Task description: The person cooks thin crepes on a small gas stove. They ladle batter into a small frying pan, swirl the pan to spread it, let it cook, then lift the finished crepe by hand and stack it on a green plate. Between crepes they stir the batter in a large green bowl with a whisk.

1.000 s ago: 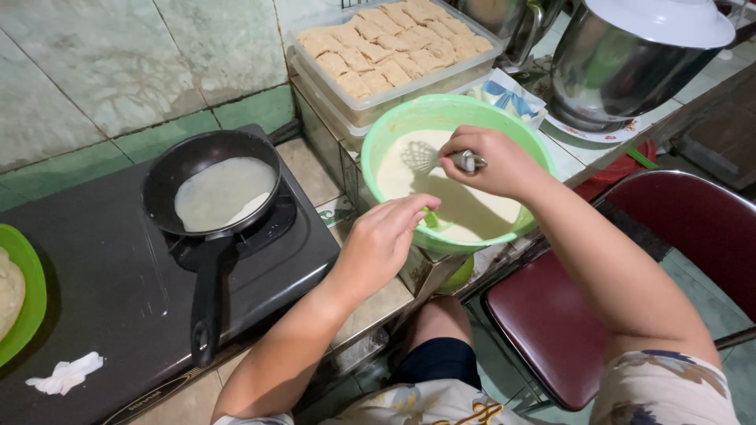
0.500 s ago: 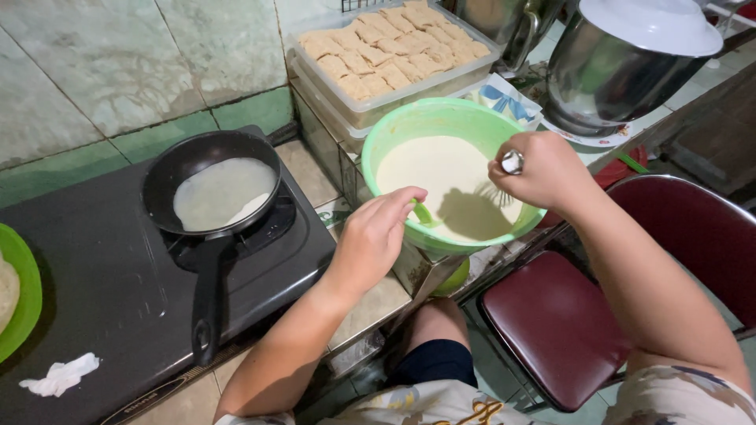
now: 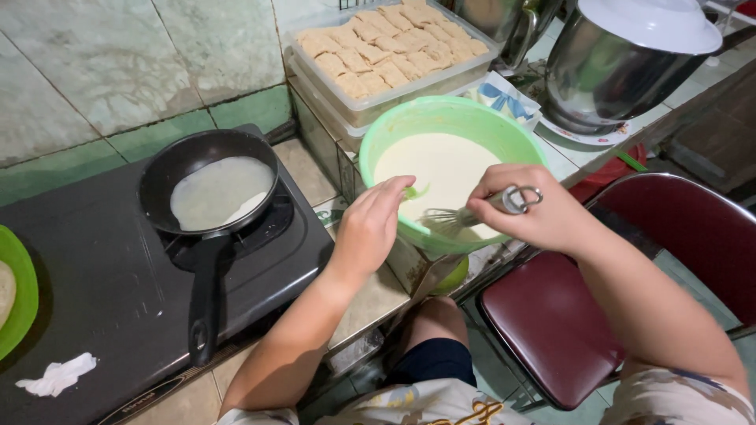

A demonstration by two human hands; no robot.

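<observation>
Green plastic bowl [image 3: 512, 138] of pale batter [image 3: 441, 169] sits at the counter's front edge, just beside the stove [image 3: 94, 283], and you have both hands on it. Your left hand [image 3: 370, 228] curls over the near rim, fingers closed on the edge to steady it. Your right hand [image 3: 535, 216] is closed around the metal handle of a wire whisk [image 3: 465, 216], whose loops dip into the batter at the near side.

Watch the bowl's footing: it looks to overhang the counter edge toward your knees, so a hard stroke or a slackened left grip could tip it and send batter down onto your lap or the dark red chair [image 3: 567, 330]. A fast whisk near the rim could also flick batter over the side.

To your left, the black pan [image 3: 220, 189] on the burner holds a thin white layer, and nobody's hand is near it; left too long it may overcook. Its long handle [image 3: 203, 303] points out toward you, where an elbow could catch it.

Behind the bowl, a clear rectangular tub [image 3: 394, 86] is filled with rows of tan rolled pieces, stacked on a second similar tub. Beside it to the right lies a small white packet with blue markings [image 3: 504, 98]. A steel pot with a white lid [image 3: 630, 55] stands at the far right. A crumpled white tissue [image 3: 59, 376] lies on the stove's near corner, by a green plate [image 3: 20, 299]
</observation>
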